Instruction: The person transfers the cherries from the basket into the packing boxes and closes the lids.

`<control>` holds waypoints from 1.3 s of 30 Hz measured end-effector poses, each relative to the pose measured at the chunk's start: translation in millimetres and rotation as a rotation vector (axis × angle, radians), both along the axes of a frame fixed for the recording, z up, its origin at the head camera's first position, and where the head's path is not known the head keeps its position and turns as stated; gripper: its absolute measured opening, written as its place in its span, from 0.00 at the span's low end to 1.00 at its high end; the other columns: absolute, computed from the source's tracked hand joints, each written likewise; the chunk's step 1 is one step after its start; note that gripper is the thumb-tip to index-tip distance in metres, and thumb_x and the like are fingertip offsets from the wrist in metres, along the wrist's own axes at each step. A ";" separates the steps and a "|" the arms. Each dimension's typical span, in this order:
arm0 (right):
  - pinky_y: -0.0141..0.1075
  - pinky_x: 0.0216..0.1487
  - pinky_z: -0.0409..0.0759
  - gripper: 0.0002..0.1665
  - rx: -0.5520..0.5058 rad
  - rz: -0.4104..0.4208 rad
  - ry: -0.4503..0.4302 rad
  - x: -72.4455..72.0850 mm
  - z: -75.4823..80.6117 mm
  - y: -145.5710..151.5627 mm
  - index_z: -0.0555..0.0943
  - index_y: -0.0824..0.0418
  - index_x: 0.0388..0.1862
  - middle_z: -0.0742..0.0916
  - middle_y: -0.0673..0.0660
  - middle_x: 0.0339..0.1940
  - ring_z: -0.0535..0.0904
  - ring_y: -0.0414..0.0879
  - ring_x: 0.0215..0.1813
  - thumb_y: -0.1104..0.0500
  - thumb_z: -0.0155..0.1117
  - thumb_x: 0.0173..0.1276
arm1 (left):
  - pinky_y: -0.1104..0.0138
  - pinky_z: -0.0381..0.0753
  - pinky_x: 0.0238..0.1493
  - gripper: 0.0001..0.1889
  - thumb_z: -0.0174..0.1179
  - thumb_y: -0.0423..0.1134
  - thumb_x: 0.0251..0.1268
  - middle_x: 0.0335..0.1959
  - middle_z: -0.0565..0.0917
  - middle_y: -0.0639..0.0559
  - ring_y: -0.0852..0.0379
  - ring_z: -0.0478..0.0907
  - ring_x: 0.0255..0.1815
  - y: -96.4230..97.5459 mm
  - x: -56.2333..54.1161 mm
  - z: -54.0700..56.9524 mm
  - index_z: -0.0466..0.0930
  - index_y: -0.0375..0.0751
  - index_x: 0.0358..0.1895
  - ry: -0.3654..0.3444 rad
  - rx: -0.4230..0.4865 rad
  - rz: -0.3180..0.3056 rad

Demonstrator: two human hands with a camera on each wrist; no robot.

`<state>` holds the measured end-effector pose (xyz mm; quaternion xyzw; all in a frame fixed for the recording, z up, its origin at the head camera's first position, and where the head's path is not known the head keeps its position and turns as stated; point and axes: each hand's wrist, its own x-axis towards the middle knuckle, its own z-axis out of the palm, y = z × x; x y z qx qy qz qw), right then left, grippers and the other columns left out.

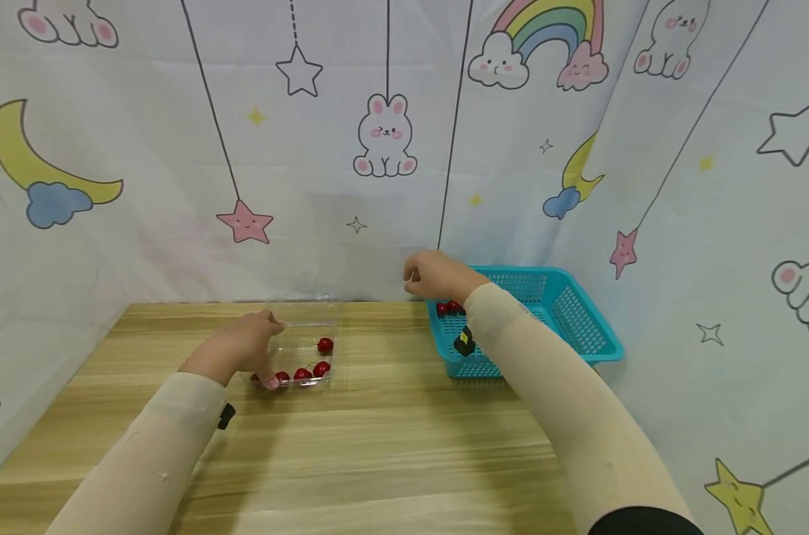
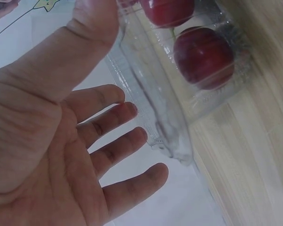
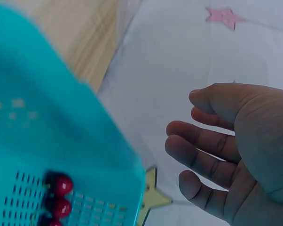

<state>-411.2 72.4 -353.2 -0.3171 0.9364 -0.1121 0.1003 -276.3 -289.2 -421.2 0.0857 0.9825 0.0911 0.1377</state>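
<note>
At least 4 cherries (image 1: pixel 302 375) are sitting in the clear plastic box (image 1: pixel 297 344) on the left of the table (image 1: pixel 377 446), mostly along its near edge, and 3 more (image 3: pixel 62 185) show in the turquoise basket (image 1: pixel 581 327) on the right. My read on the step in hand: the left hand (image 1: pixel 242 345) is steadying the box while the right hand (image 1: pixel 442 275), with nothing in it, hovers by the basket's left end. Left thumb is at the box's near edge, other fingers fairly straight and spread, tips right by the thin wall. Right fingers are loosely bent with small gaps, not pinching anything. I'd say the next move calls for a light fingertip pinch on a single fruit, because these things are round, glossy and probably slippery. Box is flimsy see-through stuff with crinkly ridged sides, so it'd likely skid without that left hand. Basket looks stiffer, rounded corners, rows of little holes and slots. Tabletop is pale streaky woodgrain.
</note>
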 end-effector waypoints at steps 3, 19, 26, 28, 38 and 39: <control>0.51 0.67 0.91 0.18 -0.009 -0.041 0.002 -12.5 -1.2 19.1 0.89 0.62 0.67 0.89 0.62 0.74 0.90 0.56 0.65 0.54 0.66 0.88 | 0.30 0.82 0.73 0.63 0.95 0.51 0.43 0.83 0.71 0.26 0.21 0.74 0.79 -0.6 0.3 -0.3 0.72 0.31 0.84 0.003 -0.001 0.003; 0.57 0.70 0.90 0.16 -0.020 -0.239 -0.058 -47.6 -45.9 84.0 0.91 0.67 0.63 0.92 0.66 0.65 0.89 0.63 0.68 0.61 0.69 0.84 | 0.30 0.82 0.73 0.64 0.94 0.52 0.43 0.83 0.71 0.27 0.20 0.71 0.80 -1.6 0.8 -2.7 0.71 0.31 0.85 0.005 0.001 -0.014; 0.59 0.73 0.88 0.21 0.021 -0.294 -0.137 -55.1 -63.8 96.7 0.87 0.67 0.72 0.89 0.68 0.73 0.85 0.65 0.75 0.61 0.68 0.86 | 0.31 0.82 0.73 0.64 0.94 0.52 0.43 0.82 0.71 0.27 0.21 0.72 0.80 -1.9 1.0 -0.4 0.70 0.30 0.85 -0.002 0.009 -0.015; 0.59 0.74 0.88 0.22 0.031 -0.308 -0.159 -56.0 -66.9 97.9 0.87 0.66 0.72 0.88 0.67 0.74 0.84 0.66 0.76 0.61 0.69 0.85 | 0.31 0.82 0.73 0.64 0.94 0.52 0.44 0.82 0.72 0.27 0.21 0.73 0.79 -1.9 1.3 0.3 0.70 0.30 0.85 -0.003 0.011 -0.012; 0.59 0.72 0.88 0.23 0.084 -0.281 -0.162 -53.2 -77.5 100.9 0.88 0.66 0.71 0.89 0.68 0.72 0.85 0.66 0.75 0.62 0.73 0.82 | 0.31 0.81 0.74 0.64 0.94 0.52 0.43 0.81 0.73 0.28 0.22 0.75 0.78 -0.3 1.9 2.4 0.71 0.30 0.85 -0.005 0.013 0.006; 0.59 0.73 0.88 0.23 0.085 -0.281 -0.159 -53.4 -78.4 101.2 0.88 0.66 0.72 0.89 0.67 0.72 0.85 0.66 0.75 0.62 0.73 0.82 | 0.31 0.81 0.75 0.64 0.94 0.52 0.43 0.81 0.73 0.28 0.22 0.75 0.78 -0.5 1.5 2.0 0.71 0.30 0.85 -0.004 0.016 0.007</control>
